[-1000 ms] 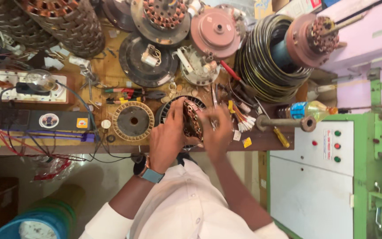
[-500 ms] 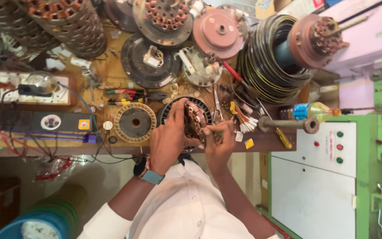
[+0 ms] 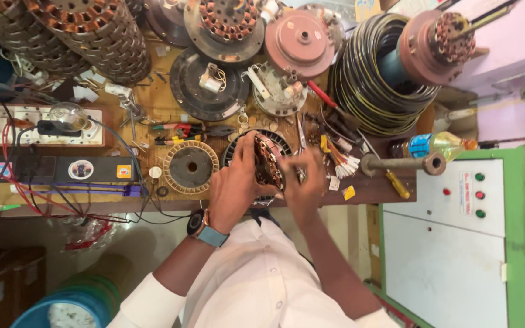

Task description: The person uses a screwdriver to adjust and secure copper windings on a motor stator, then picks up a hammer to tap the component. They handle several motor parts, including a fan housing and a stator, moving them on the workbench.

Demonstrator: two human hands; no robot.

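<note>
A round motor stator [image 3: 267, 159] with copper windings stands tilted on edge at the front of the wooden bench [image 3: 153, 115]. My left hand [image 3: 233, 189], with a blue-strapped watch on the wrist, wraps around the stator's left side and holds it. My right hand [image 3: 303, 180] is blurred, and its fingers pinch at the stator's right rim, against the windings. Any wire between the fingers is too blurred to make out. My white sleeves and shirt fill the lower middle of the view.
A flat stator ring [image 3: 191, 166] lies left of my hands. Pliers [image 3: 183, 130], a power strip [image 3: 31, 124], stacked stators [image 3: 86, 30], motor covers [image 3: 302, 39] and a big wire spool [image 3: 390, 67] crowd the bench. A bottle [image 3: 435, 144], a yellow screwdriver [image 3: 396, 184] and a green-and-white cabinet [image 3: 457, 243] are on the right.
My right hand has shifted a little down and back up along the stator's right rim. My left hand keeps its hold on the stator.
</note>
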